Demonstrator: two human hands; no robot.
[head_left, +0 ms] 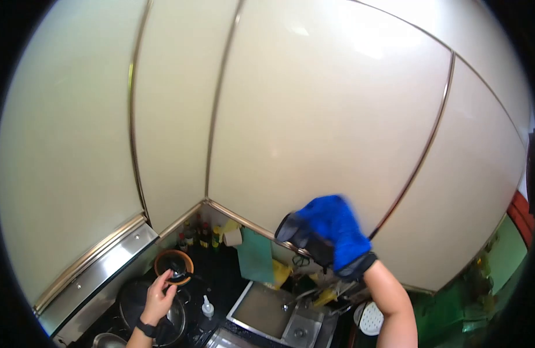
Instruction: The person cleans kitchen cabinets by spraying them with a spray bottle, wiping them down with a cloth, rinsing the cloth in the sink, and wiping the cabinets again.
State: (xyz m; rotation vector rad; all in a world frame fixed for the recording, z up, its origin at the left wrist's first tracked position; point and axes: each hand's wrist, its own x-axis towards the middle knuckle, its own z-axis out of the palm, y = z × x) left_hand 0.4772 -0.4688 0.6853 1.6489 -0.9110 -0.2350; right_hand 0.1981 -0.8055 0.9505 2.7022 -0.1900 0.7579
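Note:
My right hand wears a blue cleaning mitt with dark panels and a black cuff. The mitt is slightly blurred and is at the lower part of a cream cabinet door, by its metal bottom trim; whether it touches the door I cannot tell. Inside the mitt the fingers are hidden. My left hand, with a black band on the wrist, is over the stove side. Its fingers are stretched out and slightly apart, holding nothing I can see, in front of a brown-rimmed bowl.
Below the cabinets are a sink, a white pump bottle, several sauce bottles and a green board. A dark pan sits beneath my left hand. A range hood juts out at left.

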